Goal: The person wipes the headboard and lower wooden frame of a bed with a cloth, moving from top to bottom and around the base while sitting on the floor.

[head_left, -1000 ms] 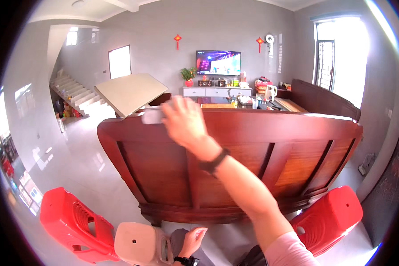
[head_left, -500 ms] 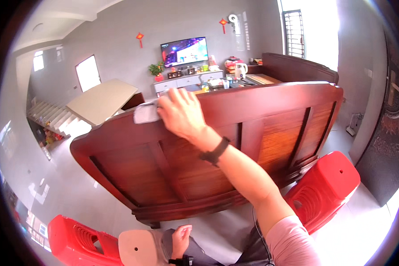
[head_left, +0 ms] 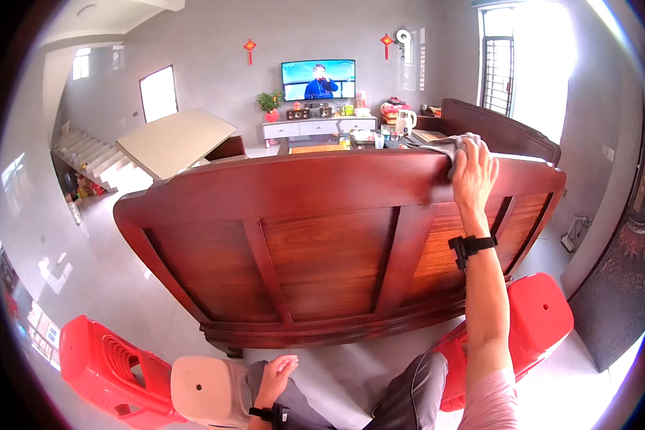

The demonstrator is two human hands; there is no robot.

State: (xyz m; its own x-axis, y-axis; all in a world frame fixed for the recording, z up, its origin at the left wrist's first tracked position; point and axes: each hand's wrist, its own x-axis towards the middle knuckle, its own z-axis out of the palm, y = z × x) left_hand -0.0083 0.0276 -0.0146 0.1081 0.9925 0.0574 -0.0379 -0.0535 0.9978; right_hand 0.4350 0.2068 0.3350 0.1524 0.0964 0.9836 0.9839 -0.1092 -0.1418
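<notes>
The tall back of a reddish-brown wooden bench (head_left: 330, 183) spans the space before me, with recessed panels. My right hand (head_left: 474, 175) lies over the right part of its top rail, holding a grey cloth (head_left: 448, 149) against the wood. The cloth drapes across the edge, and the palm hides part of it. Low down, my left hand (head_left: 274, 378) rests by my thigh, its fingers loosely extended and holding nothing. Next to it stands a beige stool (head_left: 208, 390).
Red plastic stools (head_left: 115, 373) stand at lower left; another red stool (head_left: 541, 322) is beside my right arm. Beyond the bench are a cluttered low table (head_left: 315, 148), a television (head_left: 319, 80) and a second wooden bench (head_left: 505, 129). A beige board (head_left: 175, 140) leans at left.
My right hand has slid the cloth from the left part of the top rail to the right part. My left hand stays low by the thigh. The television picture differs.
</notes>
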